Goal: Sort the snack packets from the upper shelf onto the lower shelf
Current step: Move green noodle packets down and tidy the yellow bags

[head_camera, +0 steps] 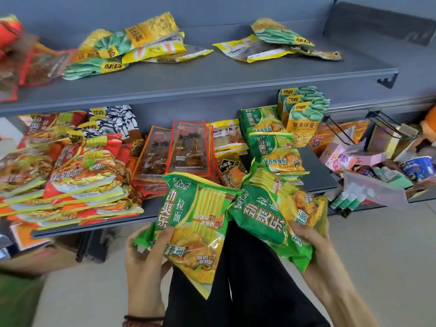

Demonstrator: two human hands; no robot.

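Head view: the left hand (pixel 144 253) grips one green packet (pixel 195 223) by its lower end, fingers curled round it. The right hand (pixel 309 234) grips a second green packet (pixel 271 218) the same way. Both packets point lengthwise toward the green stack (pixel 276 152) on the lower shelf (pixel 94 226). The second packet lies just below that stack, so the right hand looks nearer.

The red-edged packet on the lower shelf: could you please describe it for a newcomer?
Look at the middle of the lower shelf. The red-edged packet is clear with dark food inside and lies on top; its left neighbour is alike but orange-edged.
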